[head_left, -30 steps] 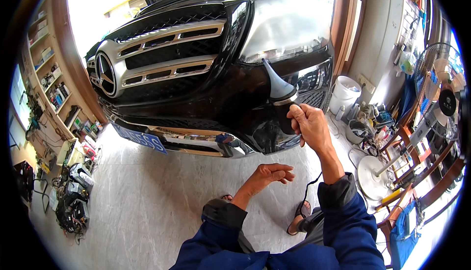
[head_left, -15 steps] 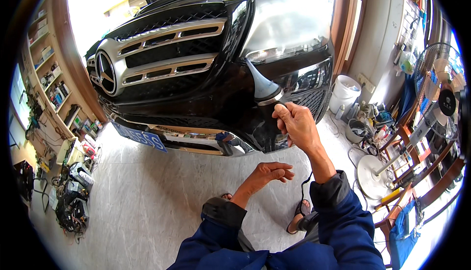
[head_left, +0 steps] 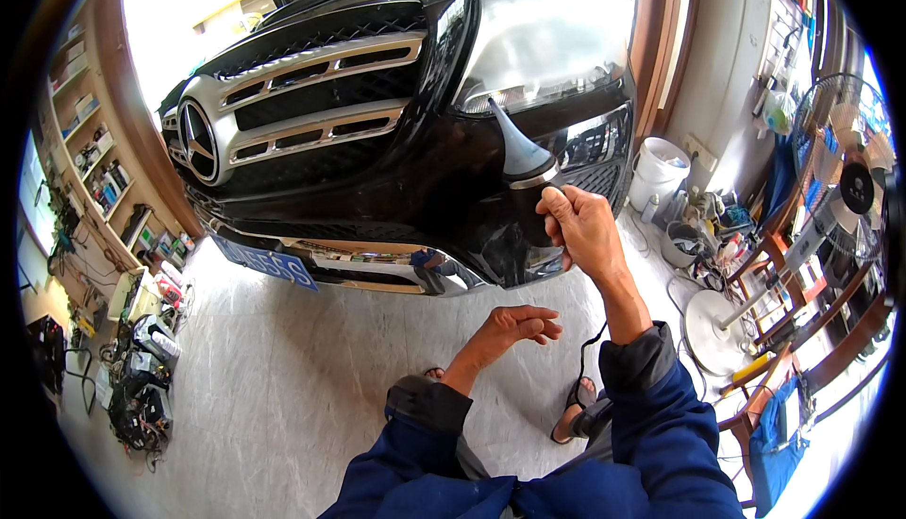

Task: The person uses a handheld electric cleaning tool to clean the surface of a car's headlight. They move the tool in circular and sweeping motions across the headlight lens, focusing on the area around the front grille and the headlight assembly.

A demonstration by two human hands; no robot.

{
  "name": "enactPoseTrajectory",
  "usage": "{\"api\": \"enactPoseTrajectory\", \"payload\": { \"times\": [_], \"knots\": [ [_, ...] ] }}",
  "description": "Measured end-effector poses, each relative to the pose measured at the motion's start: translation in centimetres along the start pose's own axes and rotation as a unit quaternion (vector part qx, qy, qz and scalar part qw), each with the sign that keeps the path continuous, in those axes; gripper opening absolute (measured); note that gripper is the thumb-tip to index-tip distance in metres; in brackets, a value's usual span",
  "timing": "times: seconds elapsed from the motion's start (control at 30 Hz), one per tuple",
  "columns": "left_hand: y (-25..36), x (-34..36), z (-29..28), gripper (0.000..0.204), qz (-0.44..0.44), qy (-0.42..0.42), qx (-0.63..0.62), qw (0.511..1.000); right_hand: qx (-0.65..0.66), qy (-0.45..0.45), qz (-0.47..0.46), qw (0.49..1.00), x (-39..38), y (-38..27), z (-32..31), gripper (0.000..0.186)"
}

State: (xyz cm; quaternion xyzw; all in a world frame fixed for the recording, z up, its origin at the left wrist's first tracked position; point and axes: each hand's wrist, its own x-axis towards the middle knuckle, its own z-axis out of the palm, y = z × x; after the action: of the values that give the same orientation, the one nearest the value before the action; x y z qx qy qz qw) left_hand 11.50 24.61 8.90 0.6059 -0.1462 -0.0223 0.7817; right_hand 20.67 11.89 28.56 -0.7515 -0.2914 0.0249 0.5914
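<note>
My right hand (head_left: 585,226) is closed on the handle of a headlight steamer cup (head_left: 525,153), which has a black body, a metal ring and a tapered grey-blue spout. The spout points up, its narrow tip over the lower edge of the hazy headlight (head_left: 547,47). Whether tip and lens touch I cannot tell. From the cup's side a black cord (head_left: 583,359) hangs down beside my right forearm. My left hand (head_left: 510,335) hovers below the bumper, fingers loosely bent and apart, with nothing in it.
The black car (head_left: 377,179) faces me with its hood raised. On the right are a white bucket (head_left: 659,177), a standing fan (head_left: 854,184) and a wooden chair (head_left: 755,415). Cluttered shelves (head_left: 99,146) and a heap of cables and parts (head_left: 140,392) line the left.
The steamer cup has moved rightward along the headlight's lower edge, its tip now a bit higher. My left hand keeps nearly the same pose. The whole view has shifted slightly.
</note>
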Motion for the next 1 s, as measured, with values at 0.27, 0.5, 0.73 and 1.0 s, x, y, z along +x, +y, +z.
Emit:
{"api": "enactPoseTrajectory", "payload": {
  "times": [0.27,0.5,0.73,1.0],
  "knots": [
    [0.2,0.0,0.1,0.032,-0.023,0.007,0.005,1.000,-0.014,0.022,-0.002,1.000,-0.4,0.4,-1.1,0.041],
    [0.6,0.0,0.4,0.032,-0.013,0.005,-0.009,1.000,0.004,0.008,0.002,1.000,-0.4,-0.1,0.1,0.041],
    [1.1,-0.3,0.4,0.035,-0.021,0.023,0.008,0.999,0.026,-0.020,-0.010,0.999,0.4,-1.0,1.8,0.040],
    [1.2,-0.3,0.3,0.038,-0.027,0.025,0.003,0.999,0.033,-0.013,-0.020,0.999,1.1,-1.1,2.1,0.042]
  ]
}}
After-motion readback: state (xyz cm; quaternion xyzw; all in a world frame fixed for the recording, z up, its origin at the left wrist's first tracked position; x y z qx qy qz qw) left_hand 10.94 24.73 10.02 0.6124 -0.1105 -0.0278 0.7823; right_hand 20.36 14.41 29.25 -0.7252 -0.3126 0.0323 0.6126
